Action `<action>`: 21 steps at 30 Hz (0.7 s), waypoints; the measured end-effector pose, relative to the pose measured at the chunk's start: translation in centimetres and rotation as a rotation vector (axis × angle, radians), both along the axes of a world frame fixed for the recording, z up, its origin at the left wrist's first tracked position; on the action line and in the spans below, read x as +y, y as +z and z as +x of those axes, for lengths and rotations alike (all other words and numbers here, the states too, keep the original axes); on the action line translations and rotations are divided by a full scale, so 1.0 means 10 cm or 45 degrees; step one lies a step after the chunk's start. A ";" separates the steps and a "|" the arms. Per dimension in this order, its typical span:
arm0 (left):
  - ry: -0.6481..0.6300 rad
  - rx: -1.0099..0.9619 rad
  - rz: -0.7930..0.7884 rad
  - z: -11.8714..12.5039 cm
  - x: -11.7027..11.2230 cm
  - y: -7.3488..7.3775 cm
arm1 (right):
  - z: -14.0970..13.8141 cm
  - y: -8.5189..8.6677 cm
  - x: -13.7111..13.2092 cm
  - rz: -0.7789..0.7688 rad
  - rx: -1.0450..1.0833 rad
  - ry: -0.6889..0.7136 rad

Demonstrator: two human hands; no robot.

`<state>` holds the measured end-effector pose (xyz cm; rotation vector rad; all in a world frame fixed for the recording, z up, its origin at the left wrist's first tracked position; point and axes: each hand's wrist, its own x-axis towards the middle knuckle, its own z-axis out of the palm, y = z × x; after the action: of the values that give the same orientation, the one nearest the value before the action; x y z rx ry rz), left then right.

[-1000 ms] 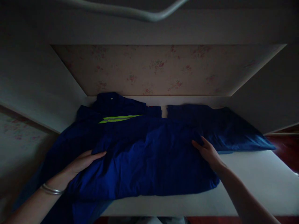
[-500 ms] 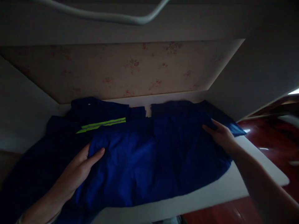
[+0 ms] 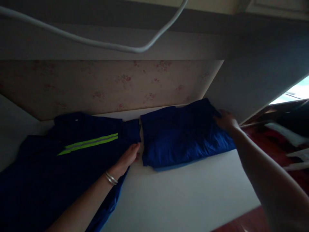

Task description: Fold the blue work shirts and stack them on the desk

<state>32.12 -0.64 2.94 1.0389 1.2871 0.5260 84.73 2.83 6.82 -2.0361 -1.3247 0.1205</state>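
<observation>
A folded blue garment (image 3: pixel 183 135) lies at the back right of a white shelf (image 3: pixel 183 193). My right hand (image 3: pixel 225 120) rests on its far right corner beside the side wall, fingers curled at the cloth's edge. My left hand (image 3: pixel 127 158), a silver bangle (image 3: pixel 111 178) on its wrist, lies flat with fingers stretched toward the garment's left edge. It rests on a dark blue jacket (image 3: pixel 60 167) with a yellow-green reflective stripe (image 3: pixel 88 144), spread on the left.
A floral papered back wall (image 3: pixel 108 87) closes the shelf behind. A white cable (image 3: pixel 96 40) loops overhead. A grey side panel (image 3: pixel 253 83) stands at the right. Reddish floor (image 3: pixel 241 222) and blurred cloth (image 3: pixel 289 135) show beyond the shelf's right edge.
The blue garment went from spread across the front to a folded pile at the back right. My right hand moved with it to the far corner; my left hand slid right onto the jacket.
</observation>
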 end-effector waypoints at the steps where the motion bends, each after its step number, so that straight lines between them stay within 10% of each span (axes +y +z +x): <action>1: -0.020 0.086 0.066 -0.09 -0.08 -0.02 | -0.17 -0.10 -0.04 -0.050 -0.078 0.003; 6: -0.454 0.671 0.598 -0.73 -0.79 0.14 | -1.09 -0.70 -0.46 -0.350 -0.429 0.250; 11: -0.712 1.247 0.431 -1.36 -1.65 0.23 | -1.45 -1.12 -0.77 -0.541 -0.464 0.349; 16: -0.709 1.539 0.416 -1.80 -2.08 0.26 | -1.70 -1.01 -0.71 -0.399 -0.424 0.359; 21: -0.658 1.504 0.674 -2.11 -2.09 0.49 | -2.90 -0.74 -0.96 -0.339 0.489 0.798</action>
<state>11.04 -21.52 7.83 2.2301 1.8010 -0.2532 55.75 -6.78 -0.61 -1.6081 -1.7013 0.9609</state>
